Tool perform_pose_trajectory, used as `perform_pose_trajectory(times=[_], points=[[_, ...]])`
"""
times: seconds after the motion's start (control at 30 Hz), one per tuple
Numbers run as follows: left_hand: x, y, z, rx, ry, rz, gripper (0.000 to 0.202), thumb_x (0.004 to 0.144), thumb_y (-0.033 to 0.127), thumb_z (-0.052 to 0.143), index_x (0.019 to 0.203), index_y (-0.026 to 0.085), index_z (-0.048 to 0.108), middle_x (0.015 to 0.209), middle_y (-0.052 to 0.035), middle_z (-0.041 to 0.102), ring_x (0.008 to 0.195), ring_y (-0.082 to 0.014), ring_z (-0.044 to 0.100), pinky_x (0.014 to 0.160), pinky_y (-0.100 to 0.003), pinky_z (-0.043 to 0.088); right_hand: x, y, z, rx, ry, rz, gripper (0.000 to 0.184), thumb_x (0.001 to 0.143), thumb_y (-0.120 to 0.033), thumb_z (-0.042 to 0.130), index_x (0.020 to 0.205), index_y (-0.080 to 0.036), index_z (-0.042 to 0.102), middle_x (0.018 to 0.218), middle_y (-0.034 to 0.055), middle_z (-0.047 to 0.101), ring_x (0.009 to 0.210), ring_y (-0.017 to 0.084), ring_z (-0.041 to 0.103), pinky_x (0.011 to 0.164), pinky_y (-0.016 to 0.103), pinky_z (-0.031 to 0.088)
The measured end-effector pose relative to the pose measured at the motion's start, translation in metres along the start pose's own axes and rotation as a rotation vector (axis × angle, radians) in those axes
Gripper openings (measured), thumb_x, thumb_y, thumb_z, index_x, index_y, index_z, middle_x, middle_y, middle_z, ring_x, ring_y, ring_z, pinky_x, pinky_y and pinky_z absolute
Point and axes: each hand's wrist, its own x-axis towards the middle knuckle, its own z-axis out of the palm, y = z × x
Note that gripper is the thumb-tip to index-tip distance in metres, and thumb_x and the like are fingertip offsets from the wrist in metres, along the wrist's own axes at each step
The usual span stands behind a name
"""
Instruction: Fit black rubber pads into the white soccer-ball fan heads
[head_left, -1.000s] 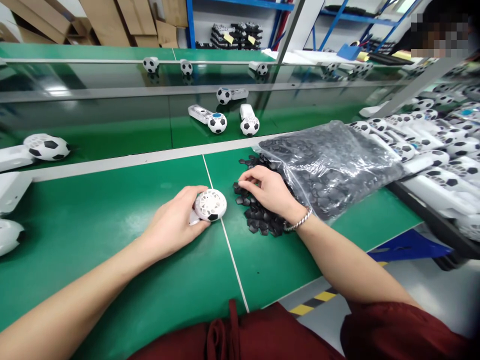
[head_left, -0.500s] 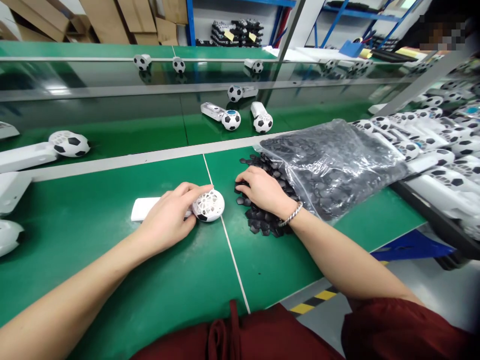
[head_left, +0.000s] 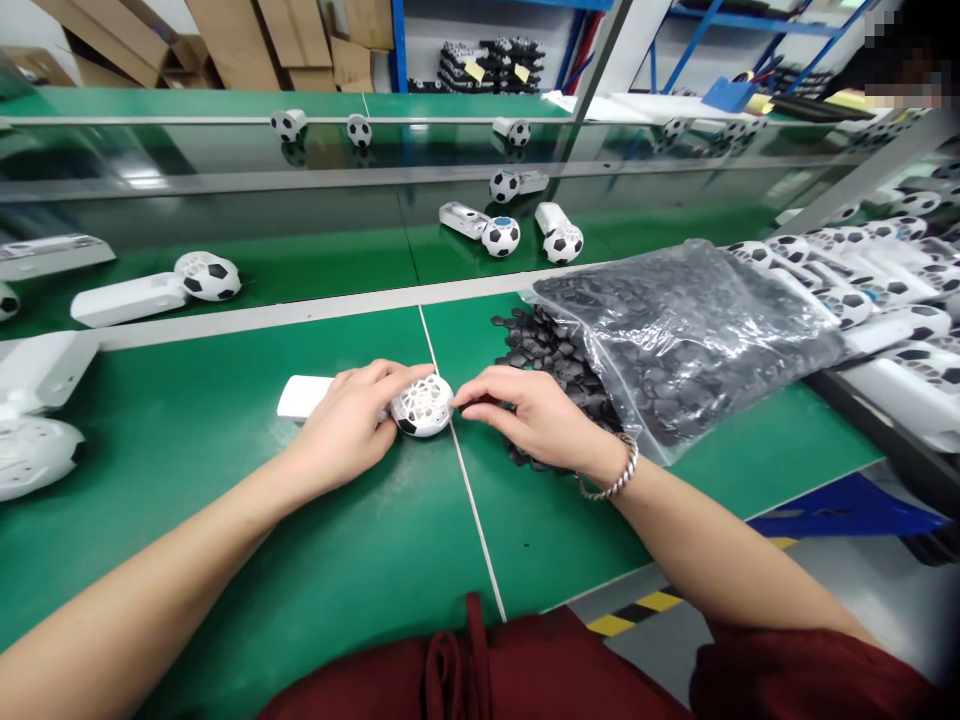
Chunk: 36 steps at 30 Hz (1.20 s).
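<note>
My left hand (head_left: 352,415) is closed around a white device with a football-patterned round head (head_left: 424,405). It lies on the green table, its white handle (head_left: 304,398) showing behind the hand. Openwork covers the top of the head, and black patches show on its lower side. At the right edge of that head is my right hand (head_left: 525,410), with thumb and forefinger pinched together; whatever they hold is too small to make out. Beneath and behind the right hand lies a heap of small black plastic pieces (head_left: 551,340), spilling from a clear plastic bag (head_left: 697,340).
Similar football devices (head_left: 500,236) lie on the green conveyor beyond the table edge. More white units (head_left: 45,455) sit at the left. A dark tray (head_left: 862,400) of stacked units stands at the right. Part of another person (head_left: 900,70) shows at the upper right.
My right hand has moved from the black pieces leftward to the football head. My left hand keeps its hold. Devices on the conveyor have shifted rightward in view.
</note>
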Motion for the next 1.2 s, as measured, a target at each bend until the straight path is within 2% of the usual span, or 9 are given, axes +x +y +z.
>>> perform_pose_trajectory(times=[0.1,0.23,0.33,0.43,0.53,0.63,0.73,0.97,1.2], points=[[0.0,-0.002,0.0,0.006,-0.005,0.006,0.064,0.068,0.006,0.039,0.129,0.027,0.04,0.113,-0.0043,0.052,0.104,-0.0239,0.048,0.089,-0.039,0.036,-0.003,-0.002,0.001,0.07,0.049,0.02,0.011,0.083,-0.015,0.052,0.093,-0.018,0.056,0.088,0.0028,0.062,0.082,0.012,0.057,0.074,0.026,0.047],[0.0,-0.004,0.0,0.016,-0.012,0.038,0.064,0.068,0.005,0.039,0.129,0.026,0.04,0.113,-0.0049,0.052,0.104,-0.0234,0.048,0.089,-0.039,0.037,-0.004,0.0,0.002,0.197,0.111,0.105,0.005,0.081,-0.017,0.054,0.087,-0.017,0.054,0.079,0.0009,0.059,0.065,0.009,0.056,0.059,0.022,0.048],[0.0,-0.006,0.0,0.037,-0.033,0.104,0.062,0.069,0.005,0.039,0.128,0.026,0.042,0.112,-0.0045,0.054,0.104,-0.0227,0.048,0.093,-0.042,0.034,-0.004,-0.002,0.002,0.137,0.135,-0.003,0.006,0.081,-0.014,0.055,0.083,-0.017,0.06,0.081,0.0022,0.059,0.075,0.01,0.057,0.067,0.024,0.048],[-0.001,-0.006,0.0,0.048,-0.042,0.105,0.062,0.07,0.005,0.038,0.128,0.026,0.04,0.114,-0.004,0.054,0.108,-0.0222,0.046,0.101,-0.048,0.024,-0.004,-0.005,0.004,0.039,0.082,-0.117,0.013,0.081,-0.012,0.054,0.089,-0.017,0.063,0.083,0.0036,0.06,0.081,0.011,0.056,0.073,0.025,0.047],[-0.002,-0.004,-0.001,0.017,-0.078,0.08,0.063,0.071,0.015,0.048,0.131,0.024,0.036,0.118,-0.0057,0.052,0.112,-0.0233,0.044,0.105,-0.052,0.017,-0.004,-0.007,0.009,-0.005,0.037,-0.142,0.009,0.079,-0.013,0.058,0.087,-0.016,0.062,0.08,0.0033,0.063,0.077,0.012,0.057,0.071,0.025,0.048],[-0.001,0.001,-0.001,-0.012,-0.075,0.047,0.069,0.068,0.04,0.062,0.13,0.022,0.037,0.119,-0.0078,0.052,0.113,-0.0261,0.044,0.105,-0.054,0.013,-0.002,-0.006,0.017,0.011,0.039,-0.203,0.005,0.079,-0.013,0.058,0.079,-0.016,0.062,0.079,0.0026,0.066,0.078,0.012,0.059,0.073,0.025,0.048],[0.0,0.005,0.001,-0.026,-0.029,0.015,0.072,0.065,0.057,0.062,0.125,0.022,0.043,0.117,-0.0078,0.055,0.111,-0.0262,0.046,0.105,-0.055,0.013,0.002,-0.003,0.024,0.016,0.06,-0.253,0.007,0.08,-0.013,0.057,0.078,-0.018,0.062,0.08,0.0014,0.067,0.081,0.012,0.06,0.076,0.027,0.046],[-0.001,0.007,0.009,-0.022,0.052,-0.011,0.064,0.067,0.06,0.058,0.119,0.024,0.048,0.111,-0.0054,0.059,0.108,-0.0243,0.049,0.105,-0.053,0.013,0.006,-0.002,0.026,0.079,0.081,-0.172,0.005,0.077,-0.013,0.061,0.075,-0.017,0.061,0.075,0.0017,0.064,0.076,0.012,0.057,0.071,0.026,0.046],[-0.001,0.008,0.008,-0.059,0.053,-0.014,0.063,0.066,0.059,0.059,0.118,0.024,0.049,0.111,-0.0049,0.059,0.109,-0.0235,0.048,0.106,-0.052,0.011,0.005,-0.003,0.025,0.008,0.095,-0.145,0.004,0.077,-0.017,0.063,0.077,-0.017,0.059,0.073,-0.0006,0.064,0.071,0.011,0.057,0.071,0.027,0.042]])
